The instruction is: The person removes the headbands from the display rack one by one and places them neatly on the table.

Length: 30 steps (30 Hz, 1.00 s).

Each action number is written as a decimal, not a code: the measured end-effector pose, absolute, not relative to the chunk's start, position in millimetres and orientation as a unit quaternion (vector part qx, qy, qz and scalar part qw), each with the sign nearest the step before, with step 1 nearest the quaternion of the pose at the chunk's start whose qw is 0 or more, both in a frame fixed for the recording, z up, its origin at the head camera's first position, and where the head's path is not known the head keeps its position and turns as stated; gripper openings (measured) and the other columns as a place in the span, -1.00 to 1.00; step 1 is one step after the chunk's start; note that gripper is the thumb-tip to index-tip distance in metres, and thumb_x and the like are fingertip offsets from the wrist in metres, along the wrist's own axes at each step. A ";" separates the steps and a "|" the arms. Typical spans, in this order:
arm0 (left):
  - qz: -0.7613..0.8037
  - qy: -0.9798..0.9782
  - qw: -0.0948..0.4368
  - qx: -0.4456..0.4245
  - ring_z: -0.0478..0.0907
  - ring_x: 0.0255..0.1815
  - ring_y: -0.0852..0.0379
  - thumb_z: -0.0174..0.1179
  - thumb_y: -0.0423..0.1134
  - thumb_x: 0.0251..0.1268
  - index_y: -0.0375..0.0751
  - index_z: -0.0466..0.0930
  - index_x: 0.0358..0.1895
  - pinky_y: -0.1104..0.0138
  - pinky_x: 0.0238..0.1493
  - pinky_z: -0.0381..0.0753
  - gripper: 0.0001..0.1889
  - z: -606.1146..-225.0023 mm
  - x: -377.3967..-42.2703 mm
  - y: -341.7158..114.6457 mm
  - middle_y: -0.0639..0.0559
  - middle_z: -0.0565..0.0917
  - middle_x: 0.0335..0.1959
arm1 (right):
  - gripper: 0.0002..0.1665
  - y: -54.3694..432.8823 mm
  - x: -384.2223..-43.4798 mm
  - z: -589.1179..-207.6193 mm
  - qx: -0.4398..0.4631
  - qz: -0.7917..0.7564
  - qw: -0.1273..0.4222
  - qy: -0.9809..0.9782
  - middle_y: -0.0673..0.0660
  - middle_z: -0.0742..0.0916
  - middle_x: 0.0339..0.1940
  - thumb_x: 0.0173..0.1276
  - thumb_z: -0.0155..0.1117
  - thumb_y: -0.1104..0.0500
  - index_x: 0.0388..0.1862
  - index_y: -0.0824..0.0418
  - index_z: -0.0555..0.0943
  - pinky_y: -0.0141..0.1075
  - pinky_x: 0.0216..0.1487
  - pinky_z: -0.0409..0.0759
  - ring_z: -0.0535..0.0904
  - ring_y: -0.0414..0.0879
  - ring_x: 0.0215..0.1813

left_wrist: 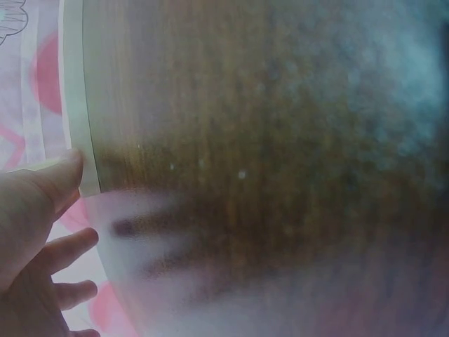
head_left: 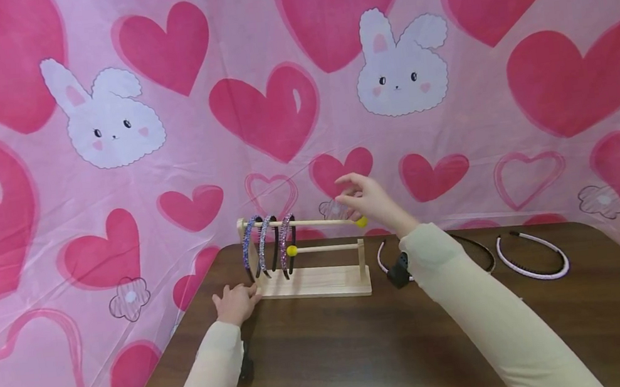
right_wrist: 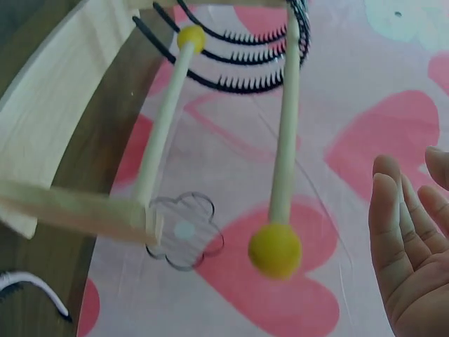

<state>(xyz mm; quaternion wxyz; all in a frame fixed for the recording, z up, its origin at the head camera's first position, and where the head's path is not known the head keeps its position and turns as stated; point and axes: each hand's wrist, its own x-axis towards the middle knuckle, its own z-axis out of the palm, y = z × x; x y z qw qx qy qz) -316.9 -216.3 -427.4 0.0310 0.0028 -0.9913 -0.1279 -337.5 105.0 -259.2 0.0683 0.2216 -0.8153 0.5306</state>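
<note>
A pale wooden headband rack (head_left: 320, 287) stands on the table with two rods, each tipped by a yellow ball. Three glittery headbands hang near the left end of its upper rod: a blue one (head_left: 247, 247), a silver one (head_left: 263, 249) and a pink one (head_left: 283, 240). My left hand (head_left: 235, 303) touches the left end of the rack's base, the thumb (left_wrist: 69, 172) at the pale wood's corner and the other fingers spread. Beside the upper rod's yellow ball (right_wrist: 275, 250), my right hand (head_left: 370, 198) is raised with fingers loosely bent and holds nothing.
To the right on the brown table (head_left: 361, 352) lies a white-lilac headband (head_left: 548, 275). Another pale headband (head_left: 382, 258) and a dark thin headband (head_left: 486, 252) are partly hidden by my right arm. A pink heart-print cloth (head_left: 253, 29) hangs behind the table.
</note>
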 end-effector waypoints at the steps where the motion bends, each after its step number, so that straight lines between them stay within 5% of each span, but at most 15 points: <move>1: -0.128 -0.991 0.031 0.003 0.14 0.22 -0.39 0.13 -0.04 0.27 -0.16 0.47 0.19 -0.28 0.12 -0.10 -0.53 -427.3 -316.8 -216.5 -0.28 0.46 0.14 | -0.53 100.5 -337.7 -259.9 0.223 0.531 0.066 -0.815 0.31 0.62 -0.24 0.28 0.22 0.29 0.17 0.29 0.40 -0.18 -0.46 0.60 0.64 0.08 -0.46; 30: -0.139 -0.990 0.032 -0.003 0.24 0.11 -0.32 0.14 -0.06 0.27 -0.19 0.48 0.18 -0.21 0.03 0.05 -0.54 -430.7 -318.5 -218.1 -0.30 0.47 0.11 | -0.40 13.0 -326.5 -291.0 0.220 0.574 -0.019 -0.789 0.28 0.65 -0.23 0.28 0.22 0.29 0.28 0.27 0.29 -0.12 -0.35 0.60 0.60 0.25 -0.29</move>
